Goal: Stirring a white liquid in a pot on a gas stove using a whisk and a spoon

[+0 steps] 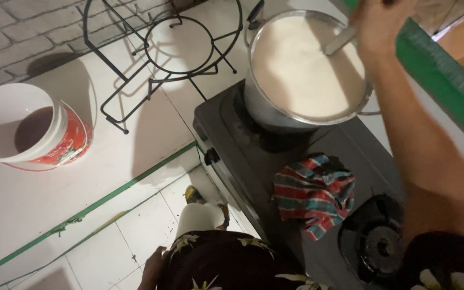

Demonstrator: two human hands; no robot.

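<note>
Ladle (339, 40) in milk pot (307, 64); checked cloth (313, 194) lies beside on stove (253, 161).

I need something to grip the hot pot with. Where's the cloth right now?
In the head view the striped cloth lies on the stove top, right of centre, between the pot and the bare burner.

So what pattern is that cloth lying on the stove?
The cloth is plaid, striped in red, teal and white, crumpled on the dark stove; the head view shows it.
</note>
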